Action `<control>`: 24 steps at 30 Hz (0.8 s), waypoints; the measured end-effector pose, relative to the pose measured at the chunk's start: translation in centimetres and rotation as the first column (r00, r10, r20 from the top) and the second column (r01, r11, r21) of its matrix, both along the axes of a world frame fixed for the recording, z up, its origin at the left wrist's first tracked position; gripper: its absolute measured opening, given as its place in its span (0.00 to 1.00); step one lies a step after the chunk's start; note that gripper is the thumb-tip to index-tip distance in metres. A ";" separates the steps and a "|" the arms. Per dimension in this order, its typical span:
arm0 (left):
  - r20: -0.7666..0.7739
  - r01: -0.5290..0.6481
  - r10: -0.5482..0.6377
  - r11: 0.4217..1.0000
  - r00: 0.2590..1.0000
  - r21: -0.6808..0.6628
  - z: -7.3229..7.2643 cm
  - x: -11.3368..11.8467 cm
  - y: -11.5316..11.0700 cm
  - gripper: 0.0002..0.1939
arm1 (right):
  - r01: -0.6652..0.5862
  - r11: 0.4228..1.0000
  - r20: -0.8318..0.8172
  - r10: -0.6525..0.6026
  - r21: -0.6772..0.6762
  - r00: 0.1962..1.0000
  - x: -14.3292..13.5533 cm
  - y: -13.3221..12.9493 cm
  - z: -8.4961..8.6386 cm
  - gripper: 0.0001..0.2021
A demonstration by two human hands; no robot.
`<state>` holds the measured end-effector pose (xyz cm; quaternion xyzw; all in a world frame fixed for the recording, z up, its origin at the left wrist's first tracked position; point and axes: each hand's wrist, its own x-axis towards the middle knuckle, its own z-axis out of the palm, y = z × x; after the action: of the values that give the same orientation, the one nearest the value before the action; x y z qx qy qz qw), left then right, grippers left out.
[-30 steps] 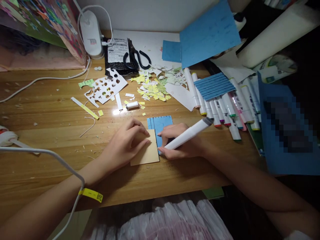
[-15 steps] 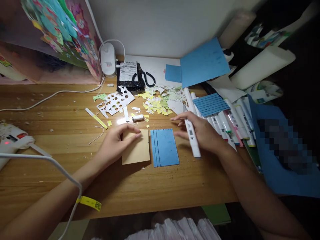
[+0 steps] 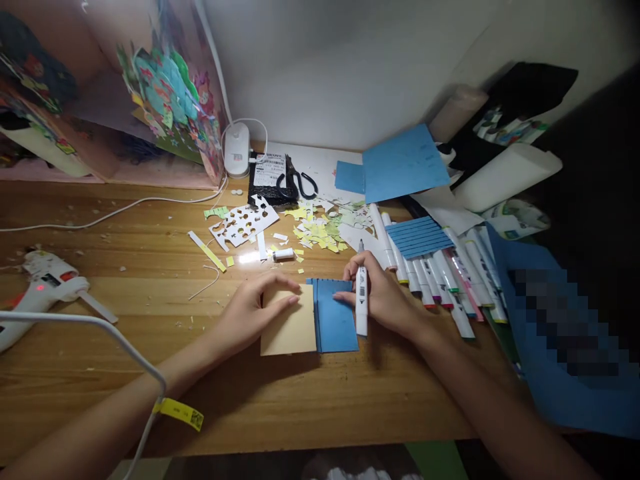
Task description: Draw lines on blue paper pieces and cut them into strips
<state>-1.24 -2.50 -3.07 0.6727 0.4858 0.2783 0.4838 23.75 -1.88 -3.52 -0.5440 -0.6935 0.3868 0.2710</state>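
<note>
In the middle of the frame, the left hand (image 3: 253,310) is resting its grip, thumb and fingertips a little apart, on the flat tan square card (image 3: 290,333), likely so the card will not slip. The card is lying partly over the flat blue card with thin black lines (image 3: 337,327), and its straight right edge is sitting close beside a line, maybe so it can be a guide. Just right of that, the right hand (image 3: 385,300) is closing its grip around the slim white marker (image 3: 361,303), pointing its dark tip up, perhaps so it will not smudge the blue card while a fingertip is reaching over it above the wooden counter (image 3: 240,413).
</note>
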 end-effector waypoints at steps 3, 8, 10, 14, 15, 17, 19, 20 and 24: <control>0.041 0.021 -0.020 1.000 0.999 -0.020 0.2 0.0 -0.2 0.07 | 0.097 0.995 -0.146 -0.101 -0.039 0.984 -0.5 0.0 -0.3 0.17; 0.085 0.045 -0.051 0.996 0.995 0.078 0.3 -0.2 -0.3 0.06 | 0.121 0.985 -0.202 -0.144 -0.121 0.969 -1.1 -0.3 -0.6 0.18; 0.051 0.068 -0.075 0.990 0.996 0.126 0.1 -0.2 -0.2 0.06 | 0.100 0.991 -0.156 -0.113 -0.089 0.981 -1.3 -0.6 -0.9 0.17; -0.059 0.117 -0.107 0.966 0.993 0.230 -0.3 -0.1 0.0 0.07 | 0.105 0.994 -0.126 -0.106 -0.016 0.986 -1.4 -0.8 -1.2 0.15; -0.069 0.129 -0.115 0.958 0.991 0.257 -0.3 -0.1 0.0 0.07 | 0.106 0.994 -0.153 -0.107 -0.009 0.982 -1.3 -0.7 -1.1 0.15; -0.052 0.131 -0.121 0.949 0.991 0.285 0.0 -0.1 0.0 0.08 | 0.093 0.995 -0.211 -0.097 -0.028 0.973 -1.2 -0.5 -0.9 0.15; -0.016 0.101 -0.101 0.955 0.995 0.277 0.2 -0.1 0.0 0.07 | 0.064 0.995 -0.232 -0.079 -0.073 0.969 -1.1 -0.3 -0.8 0.16; -0.008 0.085 -0.086 0.960 0.996 0.267 0.3 -0.1 0.0 0.07 | 0.050 0.995 -0.225 -0.069 -0.091 0.972 -1.1 -0.3 -0.7 0.16; -0.095 0.072 -0.049 0.964 0.994 0.256 -0.1 0.0 0.0 0.06 | 0.017 0.998 -0.114 -0.023 -0.055 0.993 -1.4 -0.7 -1.0 0.15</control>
<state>-1.22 -2.52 -3.21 0.7562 0.4452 0.2948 0.3782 22.35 -2.61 -4.47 -0.5351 -0.6607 0.4333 0.2992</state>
